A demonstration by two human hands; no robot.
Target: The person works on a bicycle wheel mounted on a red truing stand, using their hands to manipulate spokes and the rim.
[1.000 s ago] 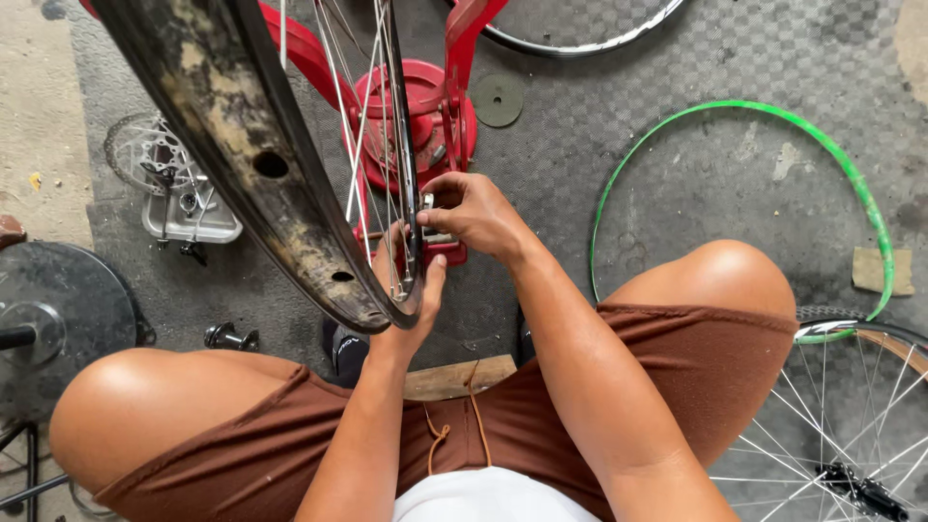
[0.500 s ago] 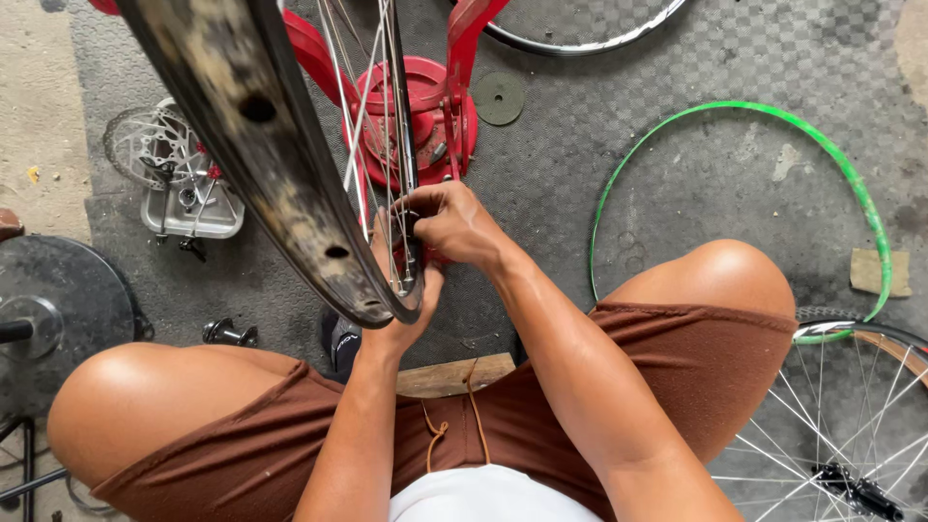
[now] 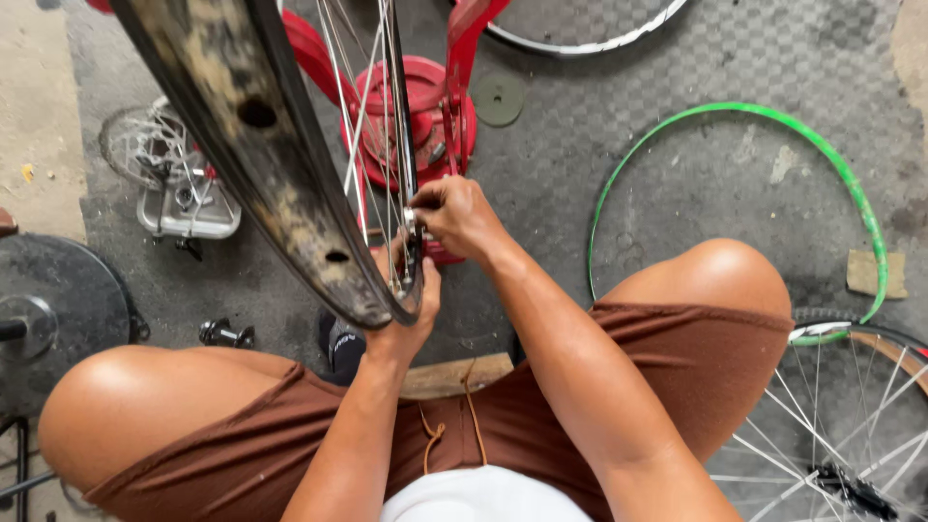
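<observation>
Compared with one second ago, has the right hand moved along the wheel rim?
Yes. The right hand has shifted slightly up and left, closer to the red stand, with its fingertips now at the wheel rim.

Floor: dark grey checker-textured rubber mat [image 3: 677,87] under even daylight. Left of the mat, bare sandy concrete [image 3: 34,116]. A green rim [image 3: 851,184] lies on the mat's right part.
</observation>
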